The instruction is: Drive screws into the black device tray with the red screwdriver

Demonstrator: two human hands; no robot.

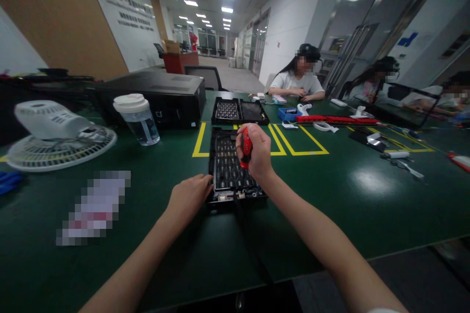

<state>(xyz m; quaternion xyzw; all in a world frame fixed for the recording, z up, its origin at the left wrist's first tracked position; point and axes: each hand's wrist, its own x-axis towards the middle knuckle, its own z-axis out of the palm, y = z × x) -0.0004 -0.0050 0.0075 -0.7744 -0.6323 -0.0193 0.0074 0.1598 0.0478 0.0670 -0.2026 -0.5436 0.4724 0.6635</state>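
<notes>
- Green table [330,190] in a long office hall carries a black panel [227,171], which lies flat before the person.
- Right hand [257,149] is clenched around a red screwdriver [246,146], held upright over the panel's middle.
- Left hand [191,195] touches the panel's near left edge with bent fingers; I cannot tell if it grips.
- Behind the panel lies a black tray [240,111].
- Left of the panel stand a water bottle [137,120] and a white fan [55,137].
- Far behind it, to the right, sit other people.
</notes>
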